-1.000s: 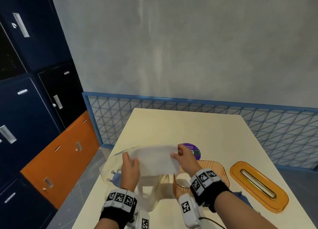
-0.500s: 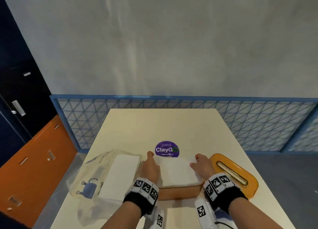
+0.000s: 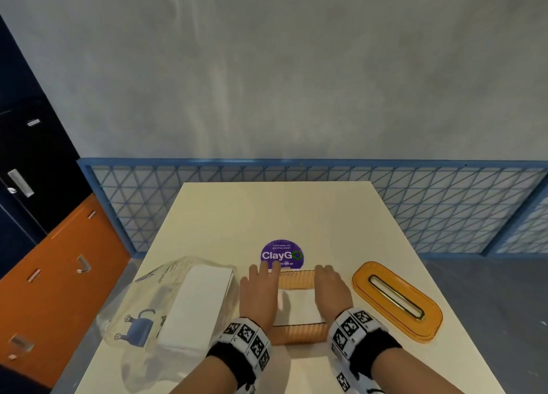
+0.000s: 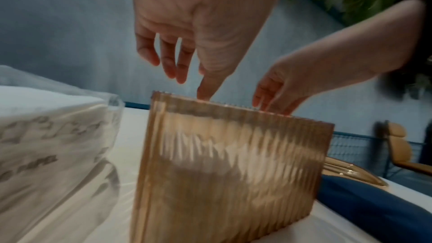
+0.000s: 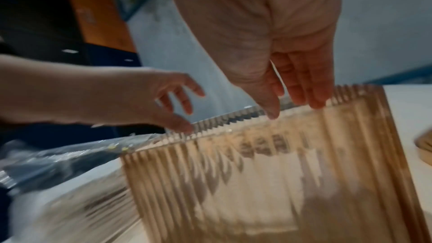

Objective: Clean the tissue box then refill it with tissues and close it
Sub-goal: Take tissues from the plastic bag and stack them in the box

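Note:
An amber ribbed tissue box [image 3: 296, 336] stands open at the table's near middle, with a white tissue stack [image 3: 299, 304] lying inside. My left hand [image 3: 260, 285] hovers over the box's left side with fingers spread and straight, one fingertip on the rim [image 4: 205, 97]. Over the right side, my right hand [image 3: 330, 287] has straight fingers with their tips at the rim [image 5: 297, 99]. Neither hand holds anything. The amber lid [image 3: 397, 301], with its slot, lies flat to the right of the box.
A clear plastic pack of white tissues [image 3: 189, 301] lies left of the box, close to my left hand. A purple round sticker [image 3: 281, 254] is on the table behind the box. A blue cloth [image 4: 374, 206] lies near the lid. Blue mesh fence [image 3: 296, 204] stands behind the table.
A second ago both hands held the tissue stack in the air. They lowered it into the box and let go; the hands now sit open over the rim.

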`<state>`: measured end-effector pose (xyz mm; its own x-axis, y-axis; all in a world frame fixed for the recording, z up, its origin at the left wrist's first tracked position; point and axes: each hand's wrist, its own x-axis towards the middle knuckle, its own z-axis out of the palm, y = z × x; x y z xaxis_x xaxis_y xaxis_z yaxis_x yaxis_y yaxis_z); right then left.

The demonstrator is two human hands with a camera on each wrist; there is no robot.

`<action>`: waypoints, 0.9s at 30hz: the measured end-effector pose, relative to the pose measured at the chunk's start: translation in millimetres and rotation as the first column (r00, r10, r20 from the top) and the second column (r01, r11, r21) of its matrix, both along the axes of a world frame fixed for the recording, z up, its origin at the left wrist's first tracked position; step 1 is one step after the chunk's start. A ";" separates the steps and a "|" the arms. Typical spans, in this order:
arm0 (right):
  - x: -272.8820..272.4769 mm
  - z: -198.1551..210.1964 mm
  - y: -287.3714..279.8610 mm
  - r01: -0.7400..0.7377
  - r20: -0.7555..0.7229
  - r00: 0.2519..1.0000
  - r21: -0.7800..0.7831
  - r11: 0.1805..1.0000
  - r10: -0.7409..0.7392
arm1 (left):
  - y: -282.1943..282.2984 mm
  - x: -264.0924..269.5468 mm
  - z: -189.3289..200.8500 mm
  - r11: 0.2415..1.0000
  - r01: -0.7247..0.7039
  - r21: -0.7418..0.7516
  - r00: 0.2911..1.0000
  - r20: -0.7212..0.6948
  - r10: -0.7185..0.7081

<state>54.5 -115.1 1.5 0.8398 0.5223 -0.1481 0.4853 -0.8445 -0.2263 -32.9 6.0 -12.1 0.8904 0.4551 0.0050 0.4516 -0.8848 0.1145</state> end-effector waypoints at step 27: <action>32.7 1.2 -26.5 -0.091 -0.019 0.995 0.229 0.969 0.098 | 45.8 -29.5 22.0 0.864 -0.031 -0.502 0.921 0.322 0.220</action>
